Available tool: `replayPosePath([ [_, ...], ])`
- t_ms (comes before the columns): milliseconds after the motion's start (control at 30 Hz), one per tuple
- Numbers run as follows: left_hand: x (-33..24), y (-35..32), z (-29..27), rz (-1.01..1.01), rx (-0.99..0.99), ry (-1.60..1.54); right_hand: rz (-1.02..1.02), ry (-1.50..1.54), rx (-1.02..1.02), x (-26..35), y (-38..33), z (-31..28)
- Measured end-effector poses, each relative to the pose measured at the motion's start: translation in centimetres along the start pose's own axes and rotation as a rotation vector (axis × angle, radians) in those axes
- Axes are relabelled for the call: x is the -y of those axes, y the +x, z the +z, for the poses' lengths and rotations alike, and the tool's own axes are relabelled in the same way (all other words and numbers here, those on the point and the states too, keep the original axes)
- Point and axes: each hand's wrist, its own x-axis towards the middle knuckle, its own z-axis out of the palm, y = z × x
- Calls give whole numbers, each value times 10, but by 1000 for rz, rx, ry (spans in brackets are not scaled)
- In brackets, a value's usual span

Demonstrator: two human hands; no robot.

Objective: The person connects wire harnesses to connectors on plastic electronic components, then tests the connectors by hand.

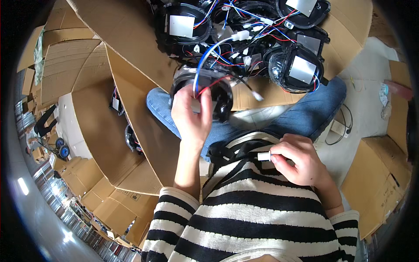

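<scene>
Rounded black units, some with flat silvery squares, crowd the big carton ahead under tangled cables; 1 more open box stands at left, both of smooth brown cardboard. The left hand pinches thin, bendy wires, partly blocking a glossy round housing above the lap. The right hand pinches a blocky white connector near the striped knit top.

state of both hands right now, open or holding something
Left hand: closed, holding coloured wires.
Right hand: closed, holding a small white piece.
</scene>
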Motion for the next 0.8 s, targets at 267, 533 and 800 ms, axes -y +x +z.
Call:
replayPosePath([
  [267, -10, 4, -13, -30, 141, -103, -13, -31, 10, 0, 1, 0],
  [533, -18, 3, -8, -244, 561, -548, 32, 24, -35, 1, -2, 1],
  [800, -17, 0, -18, -395, 745, -898, 334, 339, -797, 12, -22, -25],
])
